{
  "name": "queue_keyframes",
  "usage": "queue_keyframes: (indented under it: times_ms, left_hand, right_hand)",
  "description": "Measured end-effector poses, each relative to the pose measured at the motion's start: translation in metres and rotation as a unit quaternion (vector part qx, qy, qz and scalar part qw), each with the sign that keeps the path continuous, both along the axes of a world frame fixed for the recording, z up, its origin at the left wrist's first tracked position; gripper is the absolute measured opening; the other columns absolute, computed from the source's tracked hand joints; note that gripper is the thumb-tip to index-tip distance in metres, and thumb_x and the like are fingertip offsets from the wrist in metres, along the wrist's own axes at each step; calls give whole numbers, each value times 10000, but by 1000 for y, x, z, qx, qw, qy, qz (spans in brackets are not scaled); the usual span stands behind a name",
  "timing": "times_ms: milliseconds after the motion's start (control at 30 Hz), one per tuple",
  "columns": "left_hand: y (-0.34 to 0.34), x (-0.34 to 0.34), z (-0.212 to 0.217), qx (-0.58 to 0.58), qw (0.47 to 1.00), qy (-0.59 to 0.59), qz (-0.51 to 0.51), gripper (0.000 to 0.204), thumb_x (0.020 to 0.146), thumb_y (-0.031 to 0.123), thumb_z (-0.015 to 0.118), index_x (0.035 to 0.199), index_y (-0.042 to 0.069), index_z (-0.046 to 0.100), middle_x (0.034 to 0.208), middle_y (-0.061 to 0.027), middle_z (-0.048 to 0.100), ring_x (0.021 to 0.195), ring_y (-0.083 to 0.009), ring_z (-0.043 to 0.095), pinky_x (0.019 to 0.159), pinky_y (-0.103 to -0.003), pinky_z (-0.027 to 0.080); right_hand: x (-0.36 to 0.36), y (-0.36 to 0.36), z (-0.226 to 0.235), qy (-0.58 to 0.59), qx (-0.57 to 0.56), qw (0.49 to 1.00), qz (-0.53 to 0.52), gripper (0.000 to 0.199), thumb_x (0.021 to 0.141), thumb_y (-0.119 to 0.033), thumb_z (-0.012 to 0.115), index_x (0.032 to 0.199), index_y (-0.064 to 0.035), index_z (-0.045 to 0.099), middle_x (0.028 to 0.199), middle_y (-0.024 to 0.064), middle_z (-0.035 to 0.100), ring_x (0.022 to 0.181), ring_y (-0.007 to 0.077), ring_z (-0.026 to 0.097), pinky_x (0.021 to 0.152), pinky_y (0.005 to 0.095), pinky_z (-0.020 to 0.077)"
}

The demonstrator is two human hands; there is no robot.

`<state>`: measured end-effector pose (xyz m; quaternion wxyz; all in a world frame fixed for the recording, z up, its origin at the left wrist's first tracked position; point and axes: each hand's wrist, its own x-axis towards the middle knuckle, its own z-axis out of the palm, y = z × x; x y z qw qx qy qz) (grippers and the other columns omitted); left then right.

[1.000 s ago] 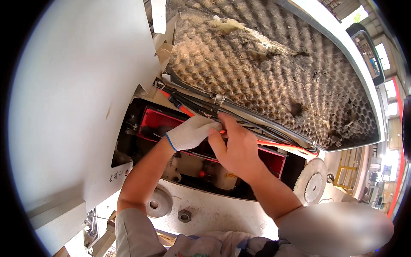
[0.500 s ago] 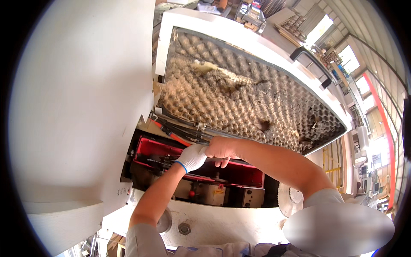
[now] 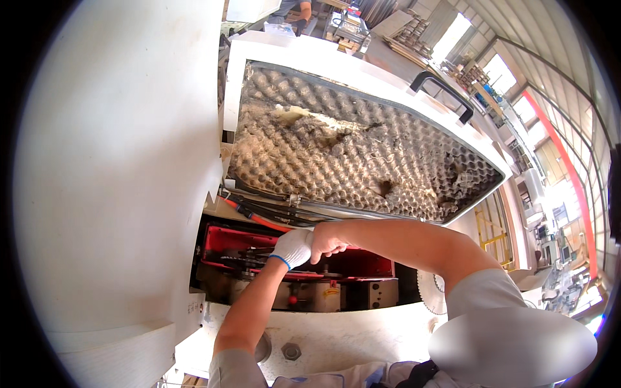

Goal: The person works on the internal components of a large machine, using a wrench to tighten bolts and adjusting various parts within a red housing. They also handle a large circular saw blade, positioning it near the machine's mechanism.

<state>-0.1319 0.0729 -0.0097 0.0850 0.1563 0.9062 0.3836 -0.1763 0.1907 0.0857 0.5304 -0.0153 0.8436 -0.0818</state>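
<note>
My left hand (image 3: 294,248) wears a white knit glove with a blue cuff edge. Bare and curled, my right hand (image 3: 328,240) presses against the fingertip end of that glove. The left fingers are hidden behind it, and whatever the right fingers close on does not show. Both hands meet above a long red tray (image 3: 365,263) sunk in the machine. Dark metal tools, among them what looks like a drill bit (image 3: 236,259), lie in the tray's left part, beside my left wrist.
Beyond the tray stands a raised white cover (image 3: 362,71) lined with dirty, torn egg-crate foam (image 3: 336,152) and fitted with a black handle (image 3: 446,90). Orange and black cables (image 3: 259,218) run along its base. A toothed saw blade (image 3: 432,292) sits right of the tray. A large white panel (image 3: 123,161) fills the left.
My right fingers, partly stretched downward before, are now curled in against the glove. The whole view has shifted a little, with the cover now farther left.
</note>
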Motion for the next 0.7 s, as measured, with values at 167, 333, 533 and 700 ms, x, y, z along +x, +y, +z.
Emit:
queue_keyframes:
  times_ms: [167, 333, 533, 700]
  left_hand:
    - [-12, 4, 6, 10, 998, 63, 7, 288, 874, 299, 563, 875, 52, 712, 875, -228, 708, 864, -432, 681, 727, -534, 543]
    - [-3, 11, -9, -13, 989, 146, -1, 249, 850, 297, 599, 807, 78, 709, 776, -192, 702, 750, -400, 686, 654, -526, 542]
    - [2, 17, -17, -35, 982, 184, 17, 220, 846, 292, 590, 764, 109, 681, 748, -167, 692, 718, -393, 672, 613, -523, 516]
    - [-36, -4, -2, 191, 933, 224, 207, 150, 894, 193, 562, 799, 82, 590, 708, -185, 643, 669, -411, 651, 567, -524, 499]
  right_hand:
    - [-5, -17, 12, 8, 24, 999, 36, 407, 657, -331, 922, 738, -55, 635, 697, 39, 574, 574, 173, 511, 514, 345, 429]
    - [-8, -3, -9, -12, 14, 998, 65, 369, 658, -263, 912, 791, -16, 674, 733, 69, 597, 600, 206, 538, 526, 353, 474]
    - [4, -1, 1, 82, 1, 990, 111, 386, 652, -190, 863, 887, 79, 719, 879, 187, 698, 750, 272, 672, 549, 428, 540]
    - [4, 2, -1, 186, -53, 941, 277, 295, 639, -180, 762, 872, -3, 723, 929, 216, 722, 899, 378, 690, 778, 466, 539]
